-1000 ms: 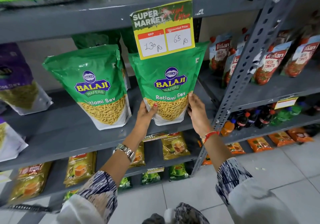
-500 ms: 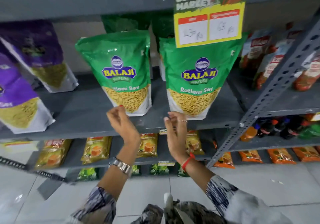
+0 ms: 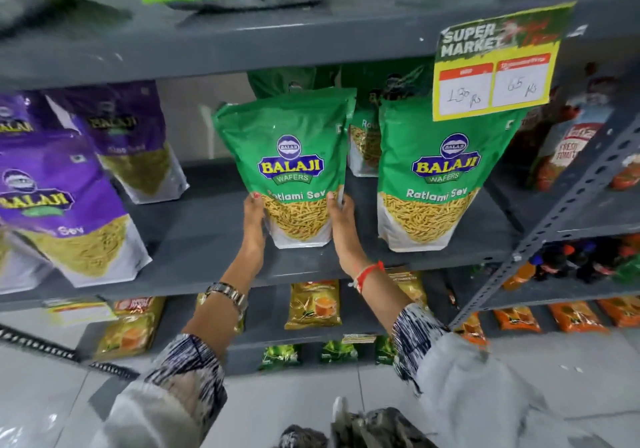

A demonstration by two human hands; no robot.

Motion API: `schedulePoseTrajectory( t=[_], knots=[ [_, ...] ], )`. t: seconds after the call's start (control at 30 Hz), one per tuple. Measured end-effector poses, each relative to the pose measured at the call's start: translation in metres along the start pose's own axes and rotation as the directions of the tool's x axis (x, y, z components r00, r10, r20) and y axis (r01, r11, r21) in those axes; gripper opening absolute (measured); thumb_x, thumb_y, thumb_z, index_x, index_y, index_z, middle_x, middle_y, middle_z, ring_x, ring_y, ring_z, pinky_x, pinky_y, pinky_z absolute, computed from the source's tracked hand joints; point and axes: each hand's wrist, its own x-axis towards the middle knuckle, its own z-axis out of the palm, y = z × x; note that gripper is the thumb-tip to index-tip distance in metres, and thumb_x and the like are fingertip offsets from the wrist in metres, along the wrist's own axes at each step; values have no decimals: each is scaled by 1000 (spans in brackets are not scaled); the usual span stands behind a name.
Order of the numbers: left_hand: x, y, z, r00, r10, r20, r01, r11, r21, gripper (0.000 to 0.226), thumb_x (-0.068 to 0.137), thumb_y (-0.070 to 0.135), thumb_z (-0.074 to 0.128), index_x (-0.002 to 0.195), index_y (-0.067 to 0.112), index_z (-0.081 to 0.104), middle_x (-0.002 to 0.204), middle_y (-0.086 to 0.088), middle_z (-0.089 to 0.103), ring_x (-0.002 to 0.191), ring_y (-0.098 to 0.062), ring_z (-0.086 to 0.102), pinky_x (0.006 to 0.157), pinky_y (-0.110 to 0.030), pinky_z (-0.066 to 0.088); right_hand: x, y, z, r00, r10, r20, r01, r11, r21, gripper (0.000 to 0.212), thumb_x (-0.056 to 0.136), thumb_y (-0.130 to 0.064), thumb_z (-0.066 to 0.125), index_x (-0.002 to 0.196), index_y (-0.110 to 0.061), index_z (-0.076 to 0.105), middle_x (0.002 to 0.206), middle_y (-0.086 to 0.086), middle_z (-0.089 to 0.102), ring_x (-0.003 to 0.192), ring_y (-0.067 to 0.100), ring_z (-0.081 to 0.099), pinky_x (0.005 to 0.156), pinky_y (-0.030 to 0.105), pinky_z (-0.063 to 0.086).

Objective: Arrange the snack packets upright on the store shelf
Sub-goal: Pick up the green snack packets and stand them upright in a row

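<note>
Grey shelf [image 3: 207, 236]: left hand [image 3: 254, 221] and right hand [image 3: 343, 226] clasp green packet [image 3: 291, 167], hiding its lower edges.

green packets [image 3: 290, 157] "BALAJI WAFERS Ratlami Sev", price sign [image 3: 496, 63] "SUPER MARKET"

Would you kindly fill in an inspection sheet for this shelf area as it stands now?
Surface: grey metal shelf, bare patches between packets.
Job's things: left green Ratlami Sev packet upright, gripped at both lower edges; right green packet upright, untouched; purple packets leaning.
Clutter: price sign hanging over the right packet's top.
Grippers: left hand and right hand clasp the left packet's sides.
Cables: nothing seen.
Surroundings: yellow packets on the lower shelf, tomato pouches in the next bay, tiled floor.
</note>
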Motion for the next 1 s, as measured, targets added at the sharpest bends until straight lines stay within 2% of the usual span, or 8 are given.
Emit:
schedulePoseTrajectory(
  t=[0.07,0.13,0.3,0.47,0.6,0.73,0.9,1.0],
  knots=[
    [-5,-2,-1,999,32,17,-32,999,-27,51,93,44,36,137,17,32,142,-9,46,128,-26,47,108,-47,38,-4,4,1,999,-38,-25,39,998,44,23,94,-35,47,117,-32,45,129,-2,55,123,12,52,91,17,48],
    [-9,-4,-2,998,52,40,-51,998,-42,47,95,37,37,136,15,32,140,-8,47,126,-23,48,106,-42,41,-10,6,1,994,-90,-57,93,994,48,13,95,-29,46,107,-33,47,116,-9,58,109,0,60,82,12,50],
    [-15,-10,4,994,90,63,-86,994,-71,35,95,28,40,130,21,36,124,6,51,103,-2,54,89,-25,45,-21,8,-1,990,-88,-109,98,992,83,11,95,-29,45,106,-33,45,119,-1,55,116,14,55,101,33,44],
    [-19,-19,7,976,156,153,-149,987,-55,42,95,23,42,135,17,34,117,16,55,95,14,60,76,-9,51,-24,6,-11,988,-106,-113,116,989,87,33,96,-32,42,127,-29,33,115,-21,52,91,-23,56,73,0,44],
    [-16,-18,8,969,160,188,-155,987,-45,39,95,24,43,133,21,36,118,17,54,98,13,60,76,-9,51,-26,4,-13,990,-88,-115,96,993,70,37,95,-35,43,130,-32,31,123,-15,52,103,-15,54,79,3,45],
    [-14,-18,7,967,166,191,-163,986,-34,37,95,25,42,131,22,36,118,17,54,96,14,61,73,-8,51,-25,5,-12,986,-85,-143,96,993,72,54,93,-38,46,141,-21,27,145,3,43,129,16,45,107,32,37],
    [-14,-19,9,971,167,173,-160,986,-54,42,95,23,41,136,18,31,117,16,53,94,14,61,71,-8,51,-25,3,-13,989,-83,-121,93,993,76,48,95,-35,43,139,-22,28,129,-6,51,109,-6,54,83,10,47],
    [-19,-21,11,980,157,120,-148,985,-85,43,95,24,41,136,20,29,118,15,52,94,14,61,70,-7,51,-32,3,-11,975,-90,-201,105,992,65,50,95,-34,45,139,-17,30,139,5,46,121,10,50,97,21,47]
  ],
)
